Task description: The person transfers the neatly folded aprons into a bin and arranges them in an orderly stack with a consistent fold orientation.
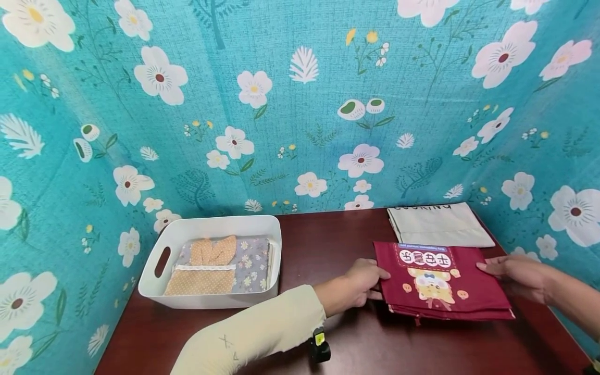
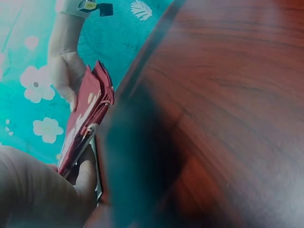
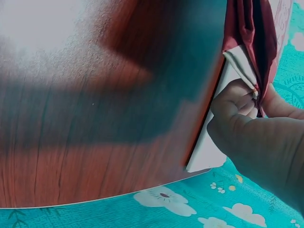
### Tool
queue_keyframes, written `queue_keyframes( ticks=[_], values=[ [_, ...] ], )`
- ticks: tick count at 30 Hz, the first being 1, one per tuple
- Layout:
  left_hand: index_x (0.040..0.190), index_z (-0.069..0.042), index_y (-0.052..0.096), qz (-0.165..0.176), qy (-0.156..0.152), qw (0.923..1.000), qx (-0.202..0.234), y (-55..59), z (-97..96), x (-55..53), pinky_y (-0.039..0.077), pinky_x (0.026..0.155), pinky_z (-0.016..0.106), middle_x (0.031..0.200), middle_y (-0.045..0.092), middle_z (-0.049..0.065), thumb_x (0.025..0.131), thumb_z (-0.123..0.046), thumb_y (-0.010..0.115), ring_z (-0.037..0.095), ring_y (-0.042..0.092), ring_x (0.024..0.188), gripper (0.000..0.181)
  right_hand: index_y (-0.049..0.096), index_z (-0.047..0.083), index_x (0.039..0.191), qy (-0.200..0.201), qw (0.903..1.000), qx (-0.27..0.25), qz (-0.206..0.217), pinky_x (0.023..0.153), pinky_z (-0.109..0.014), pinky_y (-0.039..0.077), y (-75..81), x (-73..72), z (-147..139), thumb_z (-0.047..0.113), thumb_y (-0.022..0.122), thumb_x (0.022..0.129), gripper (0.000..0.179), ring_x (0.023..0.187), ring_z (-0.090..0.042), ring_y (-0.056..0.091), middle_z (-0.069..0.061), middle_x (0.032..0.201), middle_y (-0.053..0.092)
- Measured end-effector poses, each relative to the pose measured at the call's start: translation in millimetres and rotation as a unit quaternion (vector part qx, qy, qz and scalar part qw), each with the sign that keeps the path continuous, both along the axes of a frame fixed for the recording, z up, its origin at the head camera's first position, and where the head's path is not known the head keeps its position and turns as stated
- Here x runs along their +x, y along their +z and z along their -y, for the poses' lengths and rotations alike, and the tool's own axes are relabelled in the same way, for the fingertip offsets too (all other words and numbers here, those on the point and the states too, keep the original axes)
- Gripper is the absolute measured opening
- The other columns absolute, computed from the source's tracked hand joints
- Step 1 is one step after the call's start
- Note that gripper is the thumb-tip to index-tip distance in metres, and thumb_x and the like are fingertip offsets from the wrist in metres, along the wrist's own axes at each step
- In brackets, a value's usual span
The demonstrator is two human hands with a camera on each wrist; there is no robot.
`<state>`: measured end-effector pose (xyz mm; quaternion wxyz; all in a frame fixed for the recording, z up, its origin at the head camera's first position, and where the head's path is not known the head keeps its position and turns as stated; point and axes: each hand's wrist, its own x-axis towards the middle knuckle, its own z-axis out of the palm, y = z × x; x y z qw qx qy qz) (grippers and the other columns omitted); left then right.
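Observation:
A folded dark red cloth with a cartoon animal and round white characters is held up off the right side of the table. My left hand pinches its left edge, thumb on top and fingers beneath. At the opposite edge, my right hand grips it the same way. From the left wrist view, several layers of the red cloth show edge-on between both hands. The right wrist view has curled fingers of the right hand under the cloth's folds, where a pale piece also shows.
Behind the red cloth lies a folded off-white cloth with black lettering. A white bin with handle holes stands at left, holding a folded floral and orange dotted cloth. Flowered teal curtain surrounds the brown table.

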<state>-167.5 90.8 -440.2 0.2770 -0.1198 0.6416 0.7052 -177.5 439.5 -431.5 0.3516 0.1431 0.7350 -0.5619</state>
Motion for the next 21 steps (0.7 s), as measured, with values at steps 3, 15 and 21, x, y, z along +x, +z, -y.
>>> queue_keyframes(
  ticks=[3, 15, 21],
  values=[
    [0.097, -0.004, 0.061, -0.003, -0.003, 1.0000, 0.001, 5.1, 6.6, -2.5, 0.058, 0.071, 0.047, 0.085, 0.072, 0.015, 0.085, 0.001, 0.059, 0.031, 0.072, 0.081, 0.013, 0.039, -0.009, 0.130, -0.004, 1.0000, 0.007, -0.002, 0.087, -0.045, 0.055, 2.8, 0.0, 5, 0.028, 0.051, 0.099, 0.050, 0.097, -0.023, 0.066, -0.004, 0.102, 0.068],
    [0.101, -0.002, 0.063, -0.007, -0.017, 0.9998, -0.004, 21.8, 32.5, -15.8, 0.059, 0.072, 0.044, 0.086, 0.071, 0.013, 0.090, -0.004, 0.060, 0.026, 0.071, 0.080, 0.012, 0.035, -0.007, 0.134, -0.012, 0.9998, 0.002, -0.018, 0.087, -0.045, 0.055, 11.8, -4.1, 24, 0.029, 0.053, 0.098, 0.054, 0.098, -0.023, 0.066, -0.003, 0.104, 0.067],
    [0.100, -0.001, 0.064, -0.010, -0.014, 0.9997, -0.016, 25.9, 42.9, -20.7, 0.059, 0.071, 0.043, 0.085, 0.071, 0.014, 0.090, -0.005, 0.060, 0.024, 0.071, 0.078, 0.012, 0.032, -0.008, 0.137, -0.012, 0.9996, -0.009, -0.022, 0.089, -0.045, 0.054, 15.7, -4.8, 36, 0.028, 0.052, 0.099, 0.056, 0.100, -0.022, 0.065, -0.002, 0.106, 0.066]
  ],
)
